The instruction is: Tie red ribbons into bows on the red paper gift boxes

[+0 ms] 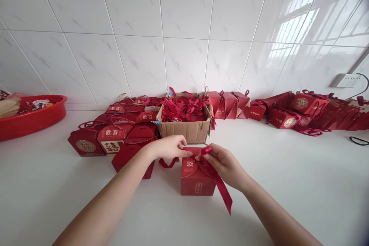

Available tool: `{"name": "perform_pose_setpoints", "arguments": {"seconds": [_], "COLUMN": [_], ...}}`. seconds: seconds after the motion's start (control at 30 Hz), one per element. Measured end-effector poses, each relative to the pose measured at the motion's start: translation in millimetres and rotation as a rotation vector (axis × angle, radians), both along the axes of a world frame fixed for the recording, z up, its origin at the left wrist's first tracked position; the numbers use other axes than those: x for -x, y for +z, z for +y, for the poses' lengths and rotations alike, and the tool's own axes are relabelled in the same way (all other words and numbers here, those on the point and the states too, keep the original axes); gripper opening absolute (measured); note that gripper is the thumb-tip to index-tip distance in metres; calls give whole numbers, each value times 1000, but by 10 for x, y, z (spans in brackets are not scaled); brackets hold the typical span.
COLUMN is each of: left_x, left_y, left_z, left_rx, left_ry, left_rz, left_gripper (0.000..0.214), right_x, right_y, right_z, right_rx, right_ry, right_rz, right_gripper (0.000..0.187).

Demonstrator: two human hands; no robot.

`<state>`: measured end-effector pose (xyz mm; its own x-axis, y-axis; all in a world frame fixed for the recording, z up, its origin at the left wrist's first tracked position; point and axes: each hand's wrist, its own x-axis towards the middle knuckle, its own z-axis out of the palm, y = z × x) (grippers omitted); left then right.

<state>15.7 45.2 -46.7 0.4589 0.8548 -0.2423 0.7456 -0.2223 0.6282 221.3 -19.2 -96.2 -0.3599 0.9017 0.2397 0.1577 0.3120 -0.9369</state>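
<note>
A small red gift box (196, 180) with gold characters stands on the white counter (288, 184) right in front of me. A red ribbon (220, 186) runs across its top and trails down its right side. My left hand (170, 148) pinches the ribbon at the top left of the box, where a loop hangs to the left. My right hand (223, 163) pinches the ribbon at the top right, fingers closed on a fold of it.
An open cardboard carton (187, 128) full of red ribbons sits just behind the box. Several red gift boxes (115, 136) lie piled at its left, more red boxes (300, 113) line the tiled wall at right. A red basin (31, 117) stands far left.
</note>
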Motion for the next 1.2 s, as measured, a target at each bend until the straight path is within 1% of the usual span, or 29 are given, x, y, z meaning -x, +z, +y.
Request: {"name": "perform_pose_setpoints", "arguments": {"seconds": [0.17,0.27,0.33,0.43,0.5,0.6,0.7,0.8,0.9,0.97,1.0,1.1,1.2], "left_x": [17,13,10,9,8,-3,-24,-40,-45,-47,-51,-70,-80], "left_y": [57,57,47,50,81,158,221,255,301,347,370,423,450], "left_z": [-11,1,17,32,20,-42,-137,-235,-328,-391,-421,-496,-536], "left_rx": [-13,-29,-47,-64,-60,-56,-139,-260,-286,-294,-295,-269,-249], "left_ry": [36,27,25,10,-8,-61,-136,-147,-146,-170,-192,-273,-336], "left_rz": [123,137,124,79,41,-29,-132,-178,-179,-188,-203,-254,-230], "left_gripper": [51,53,52,46,42,32,22,14,6,3,3,14,27], "right_x": [4,-3,-11,-11,6,59,126,177,193,190,188,188,196], "right_y": [-3,10,15,12,10,22,40,44,34,31,33,52,77], "right_z": [-24,-39,-41,-31,-25,-26,-33,-31,-22,-18,-19,-30,-47], "right_rx": [-46,-40,-31,-3,37,146,241,253,247,249,242,197,167], "right_ry": [-44,-20,21,84,85,5,-105,-185,-226,-242,-245,-231,-218], "right_rz": [-78,-98,-73,19,82,177,235,229,211,203,196,152,74], "right_gripper": [23,22,22,22,22,23,24,22,21,22,22,21,18]}}
